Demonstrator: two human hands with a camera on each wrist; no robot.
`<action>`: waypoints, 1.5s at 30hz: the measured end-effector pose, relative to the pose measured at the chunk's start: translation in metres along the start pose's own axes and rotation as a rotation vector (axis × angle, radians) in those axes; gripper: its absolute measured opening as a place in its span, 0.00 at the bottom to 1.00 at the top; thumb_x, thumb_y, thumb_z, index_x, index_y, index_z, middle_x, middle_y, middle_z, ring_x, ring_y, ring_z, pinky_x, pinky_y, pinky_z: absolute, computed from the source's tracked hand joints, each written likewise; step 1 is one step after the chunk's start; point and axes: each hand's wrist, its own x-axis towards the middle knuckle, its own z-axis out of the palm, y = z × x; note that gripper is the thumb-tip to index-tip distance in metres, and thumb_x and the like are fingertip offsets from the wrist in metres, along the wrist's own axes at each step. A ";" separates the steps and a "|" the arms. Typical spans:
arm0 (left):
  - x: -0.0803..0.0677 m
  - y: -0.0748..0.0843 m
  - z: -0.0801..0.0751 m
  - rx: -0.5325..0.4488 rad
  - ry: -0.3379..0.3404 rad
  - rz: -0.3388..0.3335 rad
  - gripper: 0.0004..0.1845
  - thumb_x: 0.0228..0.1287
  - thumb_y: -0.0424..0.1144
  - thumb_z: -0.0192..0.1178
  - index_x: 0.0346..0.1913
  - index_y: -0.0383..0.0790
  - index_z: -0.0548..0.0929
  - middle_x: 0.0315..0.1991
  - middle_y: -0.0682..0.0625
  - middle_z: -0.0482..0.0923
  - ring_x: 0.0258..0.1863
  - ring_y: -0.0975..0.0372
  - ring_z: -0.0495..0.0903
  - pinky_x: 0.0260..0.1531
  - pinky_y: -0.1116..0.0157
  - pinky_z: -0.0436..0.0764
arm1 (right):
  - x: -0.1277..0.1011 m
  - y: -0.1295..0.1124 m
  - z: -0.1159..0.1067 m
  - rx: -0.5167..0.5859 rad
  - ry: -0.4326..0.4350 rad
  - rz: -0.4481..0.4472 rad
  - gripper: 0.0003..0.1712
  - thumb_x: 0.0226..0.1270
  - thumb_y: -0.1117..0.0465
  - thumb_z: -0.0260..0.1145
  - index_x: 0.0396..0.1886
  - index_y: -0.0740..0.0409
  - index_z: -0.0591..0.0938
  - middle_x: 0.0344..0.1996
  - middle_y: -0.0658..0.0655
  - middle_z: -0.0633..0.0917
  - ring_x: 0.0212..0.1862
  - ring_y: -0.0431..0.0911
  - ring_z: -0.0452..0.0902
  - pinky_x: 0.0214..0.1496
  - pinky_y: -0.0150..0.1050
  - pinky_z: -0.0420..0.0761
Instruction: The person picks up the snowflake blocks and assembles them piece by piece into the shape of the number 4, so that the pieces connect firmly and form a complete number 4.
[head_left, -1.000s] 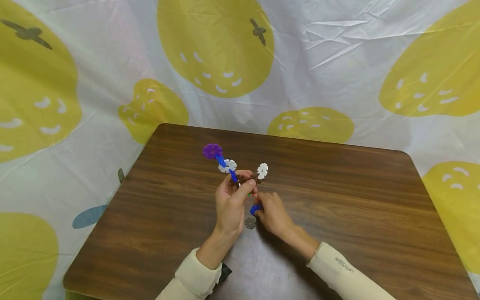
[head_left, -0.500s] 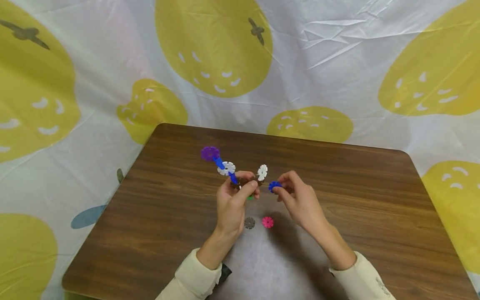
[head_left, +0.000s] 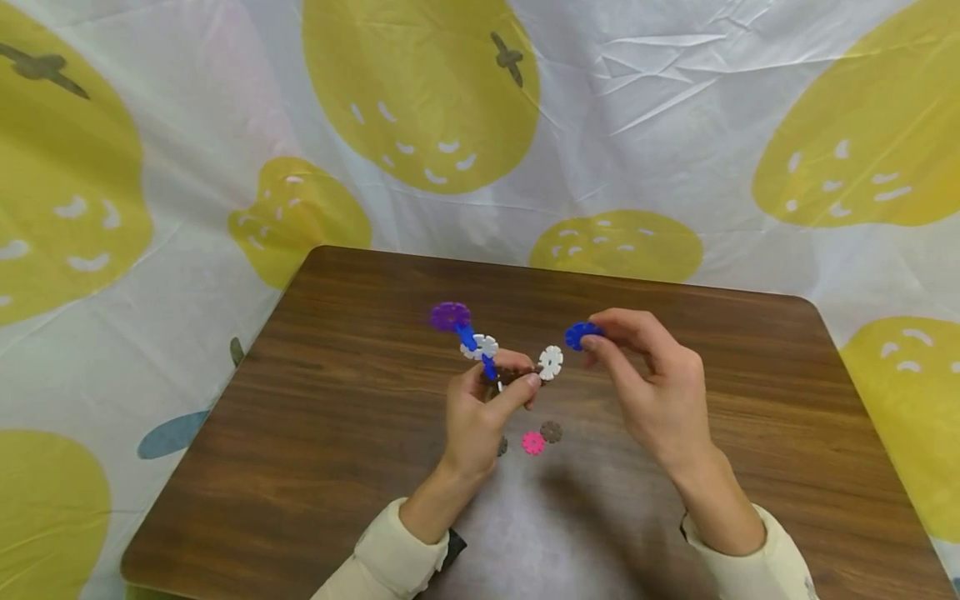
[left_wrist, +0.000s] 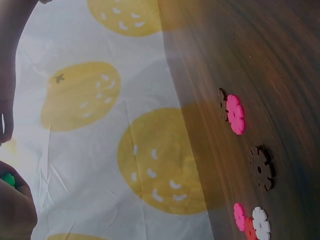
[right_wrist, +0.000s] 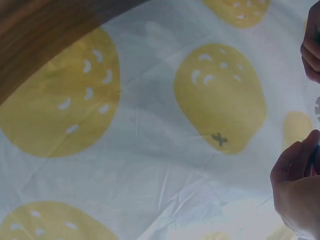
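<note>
My left hand (head_left: 474, 425) grips a joined chain of notched plastic discs between thumb and fingers. The chain has a purple disc (head_left: 451, 316) at its far end, then blue and white pieces, a brown part at the fingers and a white disc (head_left: 550, 363) on the right. Just right of that white disc, my right hand (head_left: 663, 387) pinches a loose blue notched disc (head_left: 581, 336), apart from the chain. A bit of green (left_wrist: 7, 179) shows in a hand at the edge of the left wrist view.
On the wooden table (head_left: 360, 467) lie a pink disc (head_left: 533, 442) and a brown disc (head_left: 551, 432). More pieces, including a red disc (left_wrist: 250, 229) and a white disc (left_wrist: 261, 223), appear in the left wrist view. A lemon-patterned cloth (head_left: 645, 125) hangs behind.
My right hand has lifted the blue disc from low by the left hand, up and to the right, uncovering the pink and brown discs. The left hand with the chain has shifted slightly right.
</note>
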 end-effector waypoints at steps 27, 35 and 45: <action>0.011 -0.002 0.014 -0.001 -0.081 0.000 0.09 0.60 0.27 0.64 0.38 0.21 0.80 0.31 0.55 0.81 0.25 0.65 0.79 0.31 0.72 0.79 | 0.002 0.003 -0.007 -0.079 0.000 -0.113 0.18 0.56 0.81 0.72 0.45 0.64 0.89 0.29 0.60 0.90 0.34 0.32 0.84 0.41 0.21 0.82; 0.025 -0.010 0.021 -0.046 -0.121 0.005 0.08 0.62 0.26 0.64 0.39 0.20 0.79 0.29 0.55 0.80 0.25 0.65 0.78 0.29 0.71 0.79 | 0.006 0.009 -0.010 -0.130 0.050 -0.095 0.19 0.55 0.82 0.72 0.45 0.65 0.89 0.30 0.60 0.90 0.33 0.30 0.83 0.40 0.19 0.80; 0.032 -0.018 0.028 -0.037 -0.087 0.022 0.09 0.61 0.27 0.64 0.39 0.20 0.80 0.26 0.57 0.80 0.24 0.66 0.77 0.28 0.73 0.77 | 0.007 0.016 -0.007 -0.079 0.107 -0.039 0.16 0.60 0.81 0.70 0.46 0.66 0.89 0.33 0.64 0.91 0.35 0.29 0.84 0.38 0.20 0.81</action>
